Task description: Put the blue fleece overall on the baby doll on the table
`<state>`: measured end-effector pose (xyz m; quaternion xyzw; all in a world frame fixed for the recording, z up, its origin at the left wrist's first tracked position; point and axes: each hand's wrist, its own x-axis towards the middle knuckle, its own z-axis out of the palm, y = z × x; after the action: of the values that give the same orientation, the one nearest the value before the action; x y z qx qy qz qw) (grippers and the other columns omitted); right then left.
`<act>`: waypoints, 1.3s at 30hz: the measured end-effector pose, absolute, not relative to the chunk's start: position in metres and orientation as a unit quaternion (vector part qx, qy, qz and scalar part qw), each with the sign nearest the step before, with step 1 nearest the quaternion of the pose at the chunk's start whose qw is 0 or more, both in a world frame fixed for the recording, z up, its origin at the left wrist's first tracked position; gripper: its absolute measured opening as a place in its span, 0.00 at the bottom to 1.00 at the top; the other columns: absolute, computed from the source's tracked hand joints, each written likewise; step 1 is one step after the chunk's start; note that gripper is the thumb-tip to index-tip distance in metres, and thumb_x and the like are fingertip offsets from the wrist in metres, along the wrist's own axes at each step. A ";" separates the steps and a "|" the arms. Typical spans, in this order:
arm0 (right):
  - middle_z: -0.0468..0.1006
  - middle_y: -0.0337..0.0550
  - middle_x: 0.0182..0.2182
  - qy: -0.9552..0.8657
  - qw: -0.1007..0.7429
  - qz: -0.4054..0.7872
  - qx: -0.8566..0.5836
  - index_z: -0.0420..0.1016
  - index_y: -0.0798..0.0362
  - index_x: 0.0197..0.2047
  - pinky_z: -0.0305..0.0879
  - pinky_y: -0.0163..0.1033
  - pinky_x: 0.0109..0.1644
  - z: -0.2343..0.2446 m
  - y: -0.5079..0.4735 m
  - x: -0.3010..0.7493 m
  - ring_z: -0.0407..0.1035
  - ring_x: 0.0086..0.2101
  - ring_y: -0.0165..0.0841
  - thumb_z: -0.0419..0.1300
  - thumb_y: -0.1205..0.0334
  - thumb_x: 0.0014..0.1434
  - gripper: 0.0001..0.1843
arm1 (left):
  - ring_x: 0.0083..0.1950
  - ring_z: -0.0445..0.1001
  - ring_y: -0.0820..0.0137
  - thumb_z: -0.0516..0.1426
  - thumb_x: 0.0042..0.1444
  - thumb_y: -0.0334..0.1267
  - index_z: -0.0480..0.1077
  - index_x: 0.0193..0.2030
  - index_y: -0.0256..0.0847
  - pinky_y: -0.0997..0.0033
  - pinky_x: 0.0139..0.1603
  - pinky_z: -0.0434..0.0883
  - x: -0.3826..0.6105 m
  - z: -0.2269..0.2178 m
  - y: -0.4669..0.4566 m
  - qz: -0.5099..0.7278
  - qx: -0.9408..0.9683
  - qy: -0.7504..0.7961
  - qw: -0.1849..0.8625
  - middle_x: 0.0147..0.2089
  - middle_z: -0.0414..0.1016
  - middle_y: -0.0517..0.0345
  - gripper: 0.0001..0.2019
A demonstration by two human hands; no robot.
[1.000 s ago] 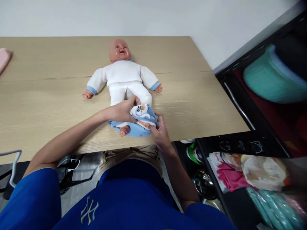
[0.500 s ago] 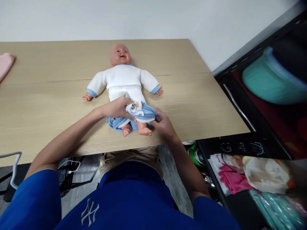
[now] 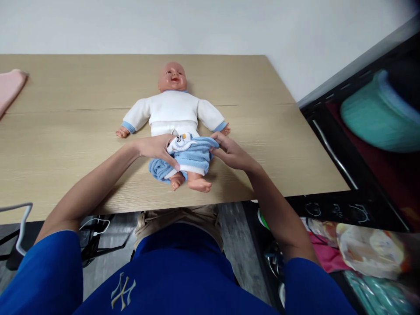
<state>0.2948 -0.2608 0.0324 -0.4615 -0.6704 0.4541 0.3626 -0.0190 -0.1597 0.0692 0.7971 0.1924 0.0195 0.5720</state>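
Note:
A baby doll (image 3: 173, 109) in a white suit with blue cuffs lies on its back on the wooden table (image 3: 65, 131), its head toward the wall. A pair of light blue pants (image 3: 192, 156) with a white cartoon patch is bunched around the doll's thighs, and both bare feet stick out below. My left hand (image 3: 157, 148) grips the left side of the pants' waistband, fingers closed. My right hand (image 3: 228, 152) pinches the right side of the waistband.
A pink cloth (image 3: 11, 85) lies at the table's far left. A black shelf unit (image 3: 361, 183) stands on the right, holding a teal bundle (image 3: 377, 113) and packaged items. A white hanger (image 3: 19, 227) and cables sit below the table's left edge.
Both hands have pulled the blue pants up the doll's legs, from the ankles to the thighs. The feet now show fully. The view has shifted slightly.

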 end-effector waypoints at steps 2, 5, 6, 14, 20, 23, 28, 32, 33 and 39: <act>0.78 0.39 0.40 -0.651 0.365 0.491 -0.449 0.76 0.44 0.49 0.75 0.45 0.51 0.028 -0.249 0.295 0.73 0.42 0.42 0.76 0.36 0.65 0.24 | 0.47 0.83 0.57 0.83 0.44 0.55 0.84 0.48 0.39 0.57 0.54 0.80 -0.016 0.066 -0.163 0.029 0.791 0.179 0.585 0.45 0.88 0.54 0.30; 0.77 0.39 0.40 -0.650 0.374 0.521 -0.408 0.78 0.44 0.49 0.73 0.44 0.50 0.027 -0.236 0.294 0.71 0.43 0.42 0.77 0.33 0.62 0.27 | 0.52 0.83 0.54 0.82 0.49 0.58 0.83 0.51 0.39 0.54 0.58 0.79 -0.010 0.067 -0.171 0.069 0.794 0.174 0.578 0.46 0.87 0.53 0.32; 0.77 0.40 0.40 -0.659 0.377 0.519 -0.393 0.79 0.45 0.48 0.72 0.44 0.49 0.028 -0.234 0.293 0.71 0.43 0.42 0.77 0.32 0.63 0.27 | 0.54 0.83 0.53 0.81 0.51 0.59 0.82 0.52 0.39 0.54 0.59 0.78 -0.008 0.070 -0.175 0.085 0.799 0.178 0.568 0.48 0.86 0.52 0.31; 0.76 0.39 0.39 -0.670 0.370 0.524 -0.373 0.82 0.47 0.49 0.68 0.42 0.46 0.027 -0.213 0.278 0.69 0.39 0.38 0.77 0.34 0.68 0.25 | 0.37 0.70 0.65 0.74 0.61 0.66 0.73 0.51 0.42 0.63 0.39 0.64 -0.033 0.108 -0.192 0.079 0.860 0.311 0.398 0.39 0.74 0.59 0.31; 0.83 0.42 0.46 -0.676 0.415 0.477 -0.378 0.83 0.45 0.53 0.75 0.47 0.58 0.001 -0.205 0.271 0.76 0.47 0.42 0.75 0.36 0.72 0.22 | 0.39 0.76 0.63 0.74 0.63 0.61 0.75 0.54 0.43 0.63 0.40 0.69 -0.069 0.106 -0.194 0.044 0.860 0.330 0.386 0.41 0.79 0.56 0.27; 0.84 0.43 0.47 -0.673 0.456 0.424 -0.399 0.84 0.43 0.52 0.76 0.52 0.61 -0.009 -0.209 0.271 0.78 0.48 0.44 0.72 0.36 0.75 0.20 | 0.42 0.77 0.62 0.68 0.70 0.58 0.76 0.51 0.43 0.61 0.46 0.73 -0.077 0.104 -0.200 0.075 0.867 0.339 0.357 0.46 0.78 0.53 0.20; 0.85 0.48 0.59 -0.688 0.514 0.355 -0.370 0.83 0.40 0.53 0.70 0.60 0.77 -0.010 -0.217 0.265 0.78 0.64 0.50 0.70 0.43 0.78 0.12 | 0.65 0.77 0.48 0.67 0.71 0.55 0.78 0.53 0.45 0.43 0.71 0.73 -0.085 0.077 -0.204 0.198 0.870 0.357 0.275 0.64 0.80 0.45 0.16; 0.88 0.47 0.61 -0.675 0.512 0.349 -0.401 0.82 0.40 0.59 0.74 0.59 0.75 -0.011 -0.223 0.254 0.81 0.63 0.48 0.67 0.47 0.81 0.11 | 0.74 0.73 0.45 0.64 0.74 0.53 0.73 0.52 0.45 0.35 0.79 0.67 -0.083 0.037 -0.200 0.315 0.835 0.380 0.242 0.73 0.77 0.42 0.14; 0.89 0.47 0.58 -0.672 0.512 0.334 -0.418 0.82 0.41 0.59 0.76 0.58 0.72 -0.013 -0.223 0.251 0.83 0.60 0.48 0.67 0.46 0.81 0.11 | 0.72 0.75 0.48 0.62 0.76 0.54 0.71 0.52 0.46 0.38 0.77 0.70 -0.081 0.029 -0.198 0.335 0.820 0.383 0.262 0.70 0.79 0.42 0.14; 0.84 0.40 0.38 -0.639 0.534 0.261 -0.489 0.77 0.44 0.52 0.76 0.49 0.50 -0.025 -0.202 0.237 0.78 0.39 0.42 0.67 0.43 0.77 0.14 | 0.42 0.73 0.62 0.63 0.76 0.63 0.68 0.53 0.46 0.58 0.46 0.75 -0.070 0.009 -0.172 0.414 0.744 0.415 0.322 0.43 0.74 0.56 0.22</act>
<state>0.2365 -0.2025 -0.0253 -0.4889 -0.6387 0.2612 0.5337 -0.0698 -0.1720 0.0093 0.7440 0.4146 0.4136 0.3217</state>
